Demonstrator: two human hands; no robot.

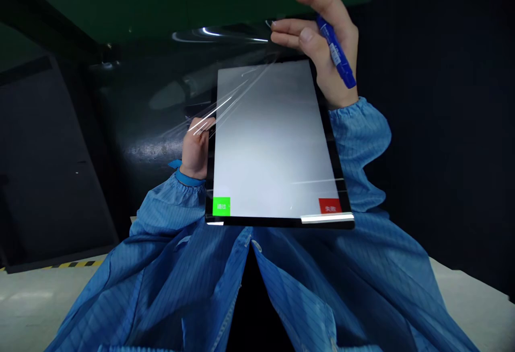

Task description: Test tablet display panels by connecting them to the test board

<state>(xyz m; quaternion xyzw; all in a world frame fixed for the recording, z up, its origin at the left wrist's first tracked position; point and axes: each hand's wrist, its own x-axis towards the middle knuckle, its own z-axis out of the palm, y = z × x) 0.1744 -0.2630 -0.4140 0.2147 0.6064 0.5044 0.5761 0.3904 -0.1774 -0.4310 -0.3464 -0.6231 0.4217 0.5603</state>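
A tablet (277, 143) with a lit white screen is held up in front of me, a green button at its lower left and a red one at its lower right. My left hand (196, 148) grips the tablet's left edge. My right hand (325, 41) is at the top right corner, pinching a clear protective film (229, 102) that peels away from the screen toward the upper left. A blue marker pen (336, 51) is tucked between the fingers of that same hand. Blue striped sleeves cover both arms.
Behind the tablet is a dark workstation with a black wall and a green surface above. A pale floor with a yellow-black hazard stripe (72, 264) shows at the lower left. My blue coat fills the bottom of the view.
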